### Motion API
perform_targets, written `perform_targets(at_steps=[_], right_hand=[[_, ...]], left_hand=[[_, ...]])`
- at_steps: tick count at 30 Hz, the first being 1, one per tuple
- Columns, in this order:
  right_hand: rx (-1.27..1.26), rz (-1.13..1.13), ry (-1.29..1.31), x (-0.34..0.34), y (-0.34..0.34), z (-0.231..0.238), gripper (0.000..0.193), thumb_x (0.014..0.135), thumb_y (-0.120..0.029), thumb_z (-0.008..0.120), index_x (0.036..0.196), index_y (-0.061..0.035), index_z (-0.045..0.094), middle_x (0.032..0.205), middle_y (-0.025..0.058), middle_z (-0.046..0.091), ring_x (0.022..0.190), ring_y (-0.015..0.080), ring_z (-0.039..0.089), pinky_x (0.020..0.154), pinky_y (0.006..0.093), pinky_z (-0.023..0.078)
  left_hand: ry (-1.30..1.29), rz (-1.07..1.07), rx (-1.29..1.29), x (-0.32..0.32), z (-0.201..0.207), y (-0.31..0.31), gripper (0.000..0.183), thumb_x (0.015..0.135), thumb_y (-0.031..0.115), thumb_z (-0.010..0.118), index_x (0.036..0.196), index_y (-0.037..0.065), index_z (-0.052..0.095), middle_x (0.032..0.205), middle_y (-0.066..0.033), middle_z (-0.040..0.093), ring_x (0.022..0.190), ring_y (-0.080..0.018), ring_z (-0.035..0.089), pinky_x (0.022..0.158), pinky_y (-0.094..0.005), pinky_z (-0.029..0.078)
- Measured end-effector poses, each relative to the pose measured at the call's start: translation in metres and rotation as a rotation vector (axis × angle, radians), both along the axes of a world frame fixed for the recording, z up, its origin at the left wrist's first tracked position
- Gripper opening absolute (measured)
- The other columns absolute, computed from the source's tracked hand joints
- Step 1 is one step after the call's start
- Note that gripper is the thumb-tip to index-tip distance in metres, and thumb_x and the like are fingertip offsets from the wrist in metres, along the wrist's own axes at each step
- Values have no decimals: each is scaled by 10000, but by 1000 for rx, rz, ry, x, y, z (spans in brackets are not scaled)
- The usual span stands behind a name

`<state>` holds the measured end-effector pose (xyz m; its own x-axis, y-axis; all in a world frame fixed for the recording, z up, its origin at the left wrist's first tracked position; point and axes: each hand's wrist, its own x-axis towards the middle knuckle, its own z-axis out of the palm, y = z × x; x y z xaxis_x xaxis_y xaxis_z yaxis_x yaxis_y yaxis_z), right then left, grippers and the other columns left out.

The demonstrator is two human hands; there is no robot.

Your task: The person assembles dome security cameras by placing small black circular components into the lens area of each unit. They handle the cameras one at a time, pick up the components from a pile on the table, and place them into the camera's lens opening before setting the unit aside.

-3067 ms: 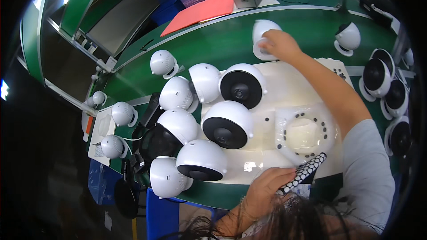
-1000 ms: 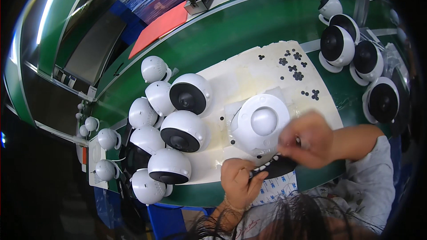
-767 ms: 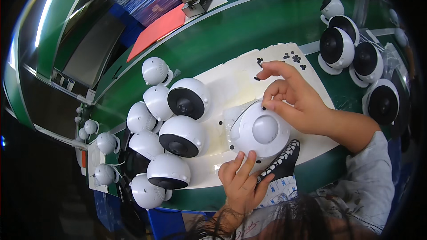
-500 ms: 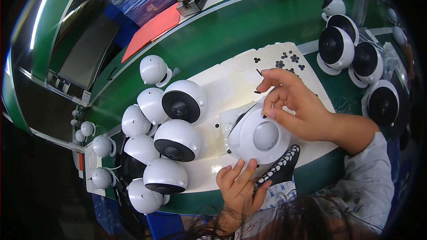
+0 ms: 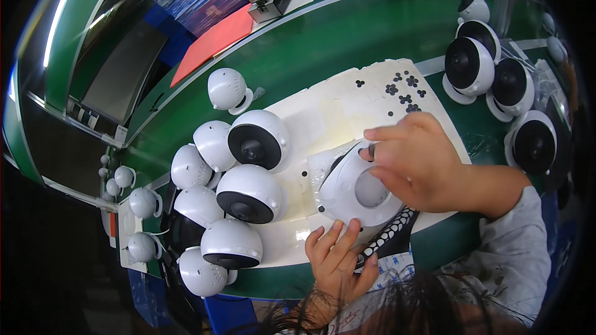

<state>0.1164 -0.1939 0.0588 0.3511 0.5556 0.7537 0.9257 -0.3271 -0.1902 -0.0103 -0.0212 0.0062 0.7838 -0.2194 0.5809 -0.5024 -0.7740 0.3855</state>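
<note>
The white base (image 5: pixel 343 197) lay left of and below the right hand (image 5: pixel 415 162) – curled over its rim, pinch unclear – while the left hand (image 5: pixel 335 263), fingertips at its near edge, gripped a rightward-slanting black strip (image 5: pixel 390 231)

The right hand (image 5: pixel 425 164) is held over the right part of the round white base (image 5: pixel 343 189), its back turned upward, its index finger extended leftward and its thumb bent below. The bare right forearm (image 5: pixel 493 189) is laid out to the right of the base, bordered by a pale grey sleeve (image 5: pixel 512 251). The left hand (image 5: pixel 337 263) is placed at the base's near edge, which is touched by the fingertips (image 5: pixel 354 226); its fingers are spread, the left wrist (image 5: pixel 320 304) being partly veiled by dark hair (image 5: pixel 422 301).
</note>
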Motion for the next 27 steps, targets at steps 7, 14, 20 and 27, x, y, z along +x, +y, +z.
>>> perform_targets(at_steps=[7,14,20,27], right_hand=[[125,206,447,-2,20,-2,473,741,11,543,1183,-59,390,798,24,573,782,217,515,872,366,283],[126,228,441,-2,24,-4,463,739,11,547,1170,-52,389,782,30,576,749,213,539,884,369,279],[170,231,429,-1,25,-8,463,737,3,557,1166,-49,389,788,27,580,768,201,552,875,367,289],[24,86,169,-8,22,-5,399,747,-75,584,1136,-103,502,880,17,588,929,182,539,884,396,283]], left_hand=[[-11,-20,-11,0,-1,-1,204,687,139,597,799,-9,515,1134,-182,539,1097,-324,445,904,-459,299],[-5,-21,-29,-1,-2,0,199,683,130,601,787,-9,504,1127,-181,542,1099,-322,444,905,-464,298],[-10,-19,-36,0,-1,-2,189,679,118,599,756,-18,493,1116,-190,547,1089,-330,451,903,-463,300],[-16,-18,-44,1,-1,-3,180,673,96,599,710,-16,463,1113,-199,547,1070,-341,460,903,-466,300]])
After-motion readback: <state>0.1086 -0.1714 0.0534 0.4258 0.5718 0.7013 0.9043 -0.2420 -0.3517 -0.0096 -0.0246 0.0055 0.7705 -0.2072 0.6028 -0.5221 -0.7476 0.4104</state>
